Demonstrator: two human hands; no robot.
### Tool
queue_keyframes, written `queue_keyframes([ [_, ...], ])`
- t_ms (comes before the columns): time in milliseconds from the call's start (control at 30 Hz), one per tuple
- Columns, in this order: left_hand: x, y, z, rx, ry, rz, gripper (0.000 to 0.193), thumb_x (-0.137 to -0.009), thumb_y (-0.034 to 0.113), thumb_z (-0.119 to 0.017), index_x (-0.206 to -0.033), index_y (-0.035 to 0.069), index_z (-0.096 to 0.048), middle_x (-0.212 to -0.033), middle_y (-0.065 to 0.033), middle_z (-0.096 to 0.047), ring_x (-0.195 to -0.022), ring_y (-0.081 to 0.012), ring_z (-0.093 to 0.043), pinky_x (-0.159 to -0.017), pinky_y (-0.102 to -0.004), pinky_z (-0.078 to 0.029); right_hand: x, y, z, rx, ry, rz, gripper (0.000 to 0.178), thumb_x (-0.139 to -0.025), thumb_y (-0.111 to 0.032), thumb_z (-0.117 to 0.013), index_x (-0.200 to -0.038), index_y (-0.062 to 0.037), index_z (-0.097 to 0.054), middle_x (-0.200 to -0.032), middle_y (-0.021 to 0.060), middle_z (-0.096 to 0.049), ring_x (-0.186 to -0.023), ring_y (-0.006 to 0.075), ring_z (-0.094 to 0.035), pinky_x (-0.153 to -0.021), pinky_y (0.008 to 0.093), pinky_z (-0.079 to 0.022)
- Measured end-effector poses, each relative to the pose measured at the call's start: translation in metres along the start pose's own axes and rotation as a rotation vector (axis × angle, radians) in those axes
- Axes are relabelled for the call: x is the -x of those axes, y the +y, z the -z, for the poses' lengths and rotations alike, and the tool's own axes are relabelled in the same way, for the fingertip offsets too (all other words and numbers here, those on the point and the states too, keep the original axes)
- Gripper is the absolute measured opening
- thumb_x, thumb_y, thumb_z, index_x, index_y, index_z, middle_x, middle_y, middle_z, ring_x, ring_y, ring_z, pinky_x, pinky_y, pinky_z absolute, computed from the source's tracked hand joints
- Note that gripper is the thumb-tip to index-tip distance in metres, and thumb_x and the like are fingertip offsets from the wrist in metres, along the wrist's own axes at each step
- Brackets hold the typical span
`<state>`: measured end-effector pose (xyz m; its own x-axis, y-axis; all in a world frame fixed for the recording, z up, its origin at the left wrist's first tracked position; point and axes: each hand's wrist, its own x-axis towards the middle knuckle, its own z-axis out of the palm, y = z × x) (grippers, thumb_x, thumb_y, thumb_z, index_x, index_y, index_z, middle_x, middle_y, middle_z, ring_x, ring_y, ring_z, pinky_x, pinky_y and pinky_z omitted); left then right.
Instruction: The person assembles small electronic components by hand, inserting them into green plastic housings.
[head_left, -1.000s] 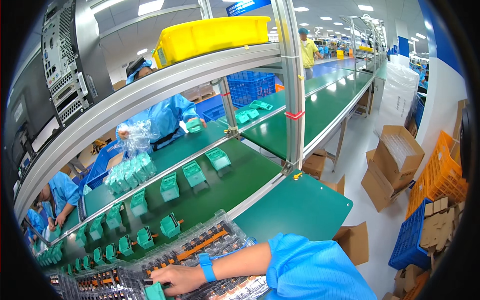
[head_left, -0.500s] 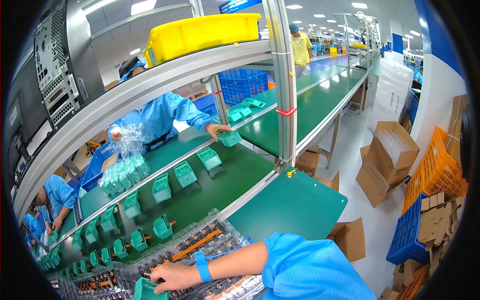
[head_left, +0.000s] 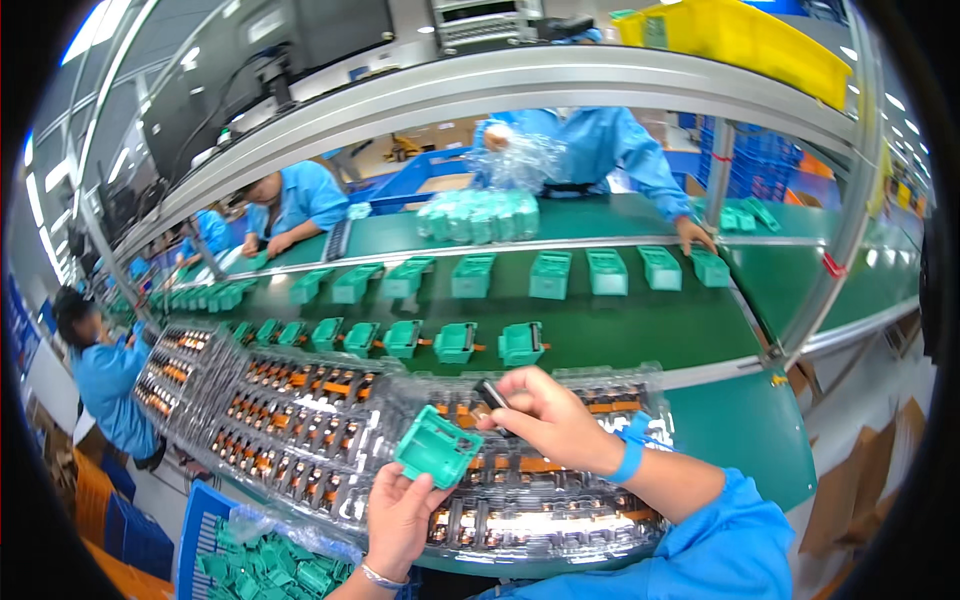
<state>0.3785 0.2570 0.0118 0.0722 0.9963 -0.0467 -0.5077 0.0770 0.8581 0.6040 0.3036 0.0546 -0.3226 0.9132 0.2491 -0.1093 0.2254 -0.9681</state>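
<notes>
My left hand holds a green plastic housing, its hollow side turned up, above the clear trays. Close beside it, my right hand pinches a small black part with a brown-orange strip hanging from it. The part and the housing are apart. Under both hands lie clear plastic trays filled with black parts with orange strips. Just beyond them, a row of green housings stands on the green conveyor belt, several with black parts and orange strips showing.
Farther back runs a second row of green housings; a co-worker's hand touches its right end. A blue crate of loose green pieces stands at lower left. A metal frame crosses above the belt, bearing a yellow bin.
The view has swung left. My right hand, earlier at a green housing, now holds the black part. My left hand has come into view holding a green housing.
</notes>
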Motion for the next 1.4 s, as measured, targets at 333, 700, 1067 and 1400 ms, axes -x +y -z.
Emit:
queue_keyframes([
  [333,0.006,-0.004,0.002,-0.247,-0.007,-0.128,0.032,-0.083,0.001,-0.064,-0.107,0.003,-0.042,-0.107,-0.0116,-0.057,-0.097,-0.0171,-0.058,-0.083,-0.0302,-0.050,0.010,-0.009,-0.021,0.468,0.125,0.215,0.019,-0.077,-0.012,-0.071,-0.086,0.0001,-0.059,-0.075,0.0069,-0.056,-0.065,0.0150,-0.057,-0.058,0.0278,-0.046],
  [700,0.010,-0.003,-0.006,-0.248,-0.098,-0.106,0.033,-0.083,0.000,-0.064,-0.108,0.001,-0.042,-0.107,-0.0115,-0.056,-0.100,-0.0163,-0.056,-0.086,-0.0292,-0.048,0.002,0.011,-0.012,0.397,0.048,0.049,0.018,-0.078,-0.011,-0.070,-0.087,0.0008,-0.060,-0.077,0.0066,-0.061,-0.068,0.0131,-0.059,-0.061,0.0273,-0.048],
  [1067,0.011,0.001,-0.010,-0.251,-0.111,-0.124,0.032,-0.083,-0.002,-0.063,-0.107,0.000,-0.042,-0.107,-0.0114,-0.056,-0.098,-0.0160,-0.057,-0.087,-0.0290,-0.047,-0.003,0.019,-0.002,0.139,-0.062,-0.151,0.014,-0.080,-0.006,-0.069,-0.090,0.0002,-0.061,-0.085,0.0028,-0.063,-0.078,0.0065,-0.058,-0.069,0.0225,-0.048],
  [1400,0.012,0.005,-0.019,-0.227,-0.173,-0.137,0.031,-0.081,-0.003,-0.064,-0.105,-0.001,-0.043,-0.105,-0.0114,-0.056,-0.098,-0.0152,-0.056,-0.086,-0.0280,-0.048,-0.001,0.030,0.001,0.081,-0.096,-0.127,0.017,-0.080,-0.008,-0.069,-0.087,0.0008,-0.057,-0.087,0.0051,-0.062,-0.078,0.0106,-0.059,-0.069,0.0264,-0.051],
])
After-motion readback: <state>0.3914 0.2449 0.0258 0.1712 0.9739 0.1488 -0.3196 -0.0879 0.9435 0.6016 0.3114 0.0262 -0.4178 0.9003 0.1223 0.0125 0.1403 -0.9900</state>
